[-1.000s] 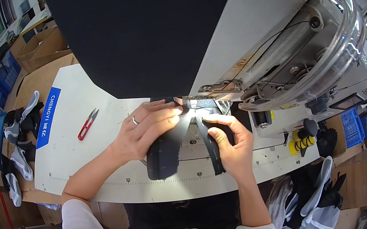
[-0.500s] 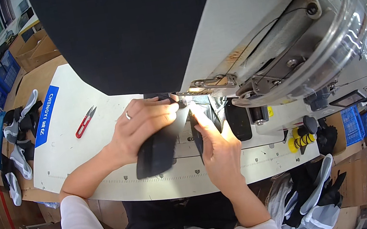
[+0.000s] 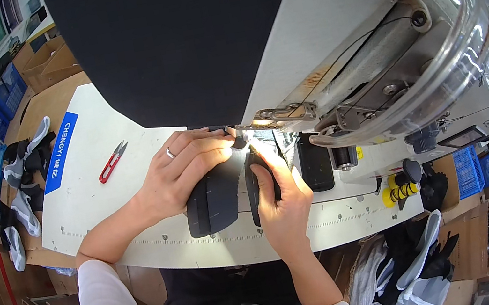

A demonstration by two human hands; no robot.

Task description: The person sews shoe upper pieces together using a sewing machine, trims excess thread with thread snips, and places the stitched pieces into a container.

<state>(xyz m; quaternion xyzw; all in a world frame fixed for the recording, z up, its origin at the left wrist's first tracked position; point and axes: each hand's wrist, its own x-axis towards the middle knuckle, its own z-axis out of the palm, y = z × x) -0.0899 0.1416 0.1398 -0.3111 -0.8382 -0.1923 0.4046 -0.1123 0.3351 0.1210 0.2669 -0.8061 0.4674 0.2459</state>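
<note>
A sewing machine (image 3: pixel 301 26) stands over the white worktable, its lit needle area just beyond my fingertips. My left hand (image 3: pixel 188 165), with a ring on one finger, presses a black fabric piece (image 3: pixel 213 203) close to the needle. The piece hangs toward me from under those fingers. My right hand (image 3: pixel 283 198) pinches a second black fabric part (image 3: pixel 253 190) between thumb and fingers, its index finger stretched to the needle area. Whether the two black parts are joined is hidden by the hands and the machine head.
Red thread snips (image 3: pixel 112 163) lie on the white table (image 3: pixel 85 205) left of my hand. Black and white fabric pieces (image 3: pixel 24 208) are piled at the left, more (image 3: pixel 416 272) at the lower right. A yellow-and-black spool-like item (image 3: pixel 401 191) sits at the table's right end.
My right hand has shifted slightly left and bent its thumb over the black part. The fabric under my left hand has swung a little right and now lies flatter.
</note>
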